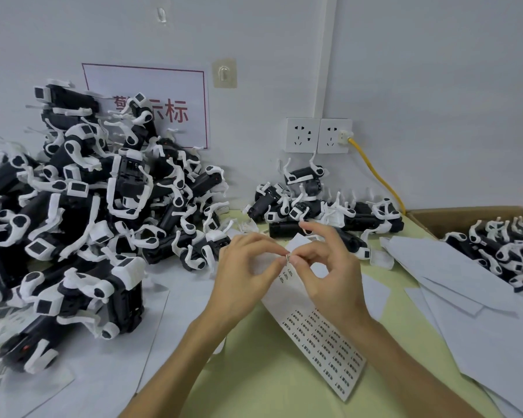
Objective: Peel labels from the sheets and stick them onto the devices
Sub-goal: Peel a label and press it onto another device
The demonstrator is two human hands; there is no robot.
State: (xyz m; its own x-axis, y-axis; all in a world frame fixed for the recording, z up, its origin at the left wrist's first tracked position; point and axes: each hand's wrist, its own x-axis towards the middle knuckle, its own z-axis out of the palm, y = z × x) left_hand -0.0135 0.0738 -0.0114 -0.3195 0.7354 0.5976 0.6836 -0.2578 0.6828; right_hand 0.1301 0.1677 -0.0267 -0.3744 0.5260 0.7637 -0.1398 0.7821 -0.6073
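Note:
A white label sheet (323, 342) printed with rows of small black labels lies slanted on the table, its upper end raised between my hands. My left hand (245, 276) pinches the sheet's upper part from the left. Thumb and forefinger of my right hand (329, 267) nip a tiny label (288, 257) at the sheet's edge, the other fingers spread. A big heap of black-and-white devices (82, 212) fills the left of the table. A smaller group of devices (317, 206) lies behind my hands.
A cardboard box (453, 215) at the right holds more devices. Loose white sheets (453, 282) overlap at the right, and a white sheet (133, 342) lies at the front left. Two wall sockets (317, 135) with a yellow cable (378, 173) sit behind.

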